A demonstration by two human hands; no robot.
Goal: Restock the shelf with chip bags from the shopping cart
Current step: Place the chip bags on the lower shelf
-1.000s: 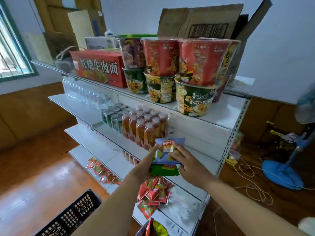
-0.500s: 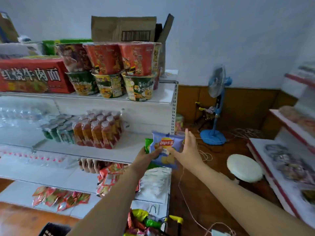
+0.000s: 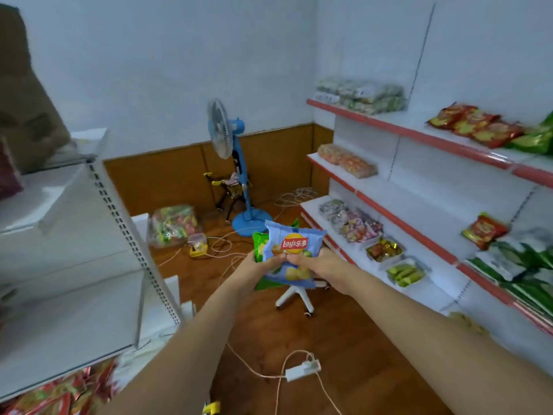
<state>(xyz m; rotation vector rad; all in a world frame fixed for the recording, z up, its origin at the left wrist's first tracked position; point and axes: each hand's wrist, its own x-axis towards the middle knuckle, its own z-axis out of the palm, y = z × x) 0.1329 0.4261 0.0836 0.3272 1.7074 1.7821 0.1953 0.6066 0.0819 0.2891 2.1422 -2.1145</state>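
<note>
I hold a light blue Lay's chip bag [image 3: 294,244] in front of me at chest height, with a green chip bag [image 3: 259,245] stacked right behind it. My left hand [image 3: 258,269] grips the stack from its left side and my right hand [image 3: 318,265] grips it from the right, thumbs on the blue bag's front. The red-edged wall shelf [image 3: 419,136] on the right carries red chip bags [image 3: 475,125] and green bags [image 3: 535,139] on its upper tier, and more green bags [image 3: 526,265] lower down. The shopping cart is out of view.
A white shelf unit [image 3: 98,235] stands close on my left. Straight ahead are a blue standing fan [image 3: 236,163], a white swivel stool base [image 3: 296,298], a clear sack of snacks [image 3: 173,224] and loose cables with a power strip [image 3: 302,369] on the wooden floor.
My view has swung right, away from the white shelf with noodle cups and bottles toward the red-edged wall shelf. Both hands carried the two bags along, still gripped together.
</note>
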